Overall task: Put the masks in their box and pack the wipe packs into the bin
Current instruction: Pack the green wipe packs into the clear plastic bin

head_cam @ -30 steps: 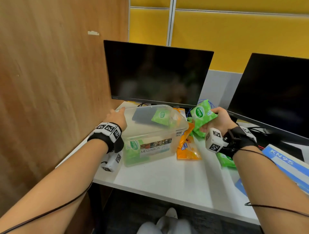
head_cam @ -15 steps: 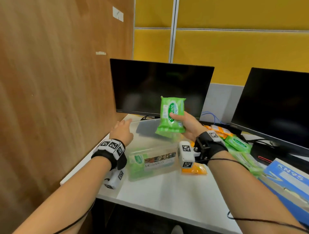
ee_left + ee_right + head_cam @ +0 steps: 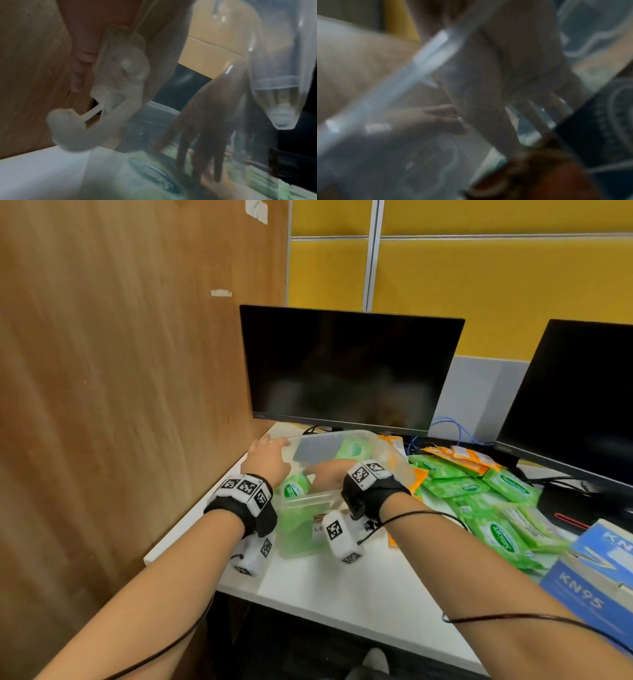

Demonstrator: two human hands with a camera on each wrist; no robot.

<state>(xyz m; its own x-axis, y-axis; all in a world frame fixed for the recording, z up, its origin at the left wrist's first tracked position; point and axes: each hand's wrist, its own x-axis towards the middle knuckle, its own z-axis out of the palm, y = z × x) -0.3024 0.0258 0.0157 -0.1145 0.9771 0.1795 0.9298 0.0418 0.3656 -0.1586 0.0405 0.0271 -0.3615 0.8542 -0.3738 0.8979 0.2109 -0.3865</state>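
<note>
A clear plastic bin (image 3: 387, 446) stands at the desk's left end with green wipe packs (image 3: 294, 489) inside. My right hand (image 3: 329, 472) reaches down into the bin. Through the wall in the left wrist view, my right hand (image 3: 202, 142) shows straight fingers (image 3: 197, 162) pressing on a green pack (image 3: 150, 175). My left hand (image 3: 267, 457) rests on the bin's left rim with fingers extended, next to the latch (image 3: 123, 70). More green packs (image 3: 455, 486) and orange packs (image 3: 469, 455) lie loose to the right. The blue KN95 mask box (image 3: 582, 594) sits at the far right.
Two dark monitors (image 3: 349, 368) (image 3: 575, 398) stand behind the bin and the packs, with cables (image 3: 445, 429) between them. A wooden panel (image 3: 120, 371) closes off the left side close to the bin. The desk's front edge (image 3: 342, 618) runs below my forearms.
My right hand brought the green pack from above the bin down into it and now presses on it. My left hand stayed at the bin's left rim.
</note>
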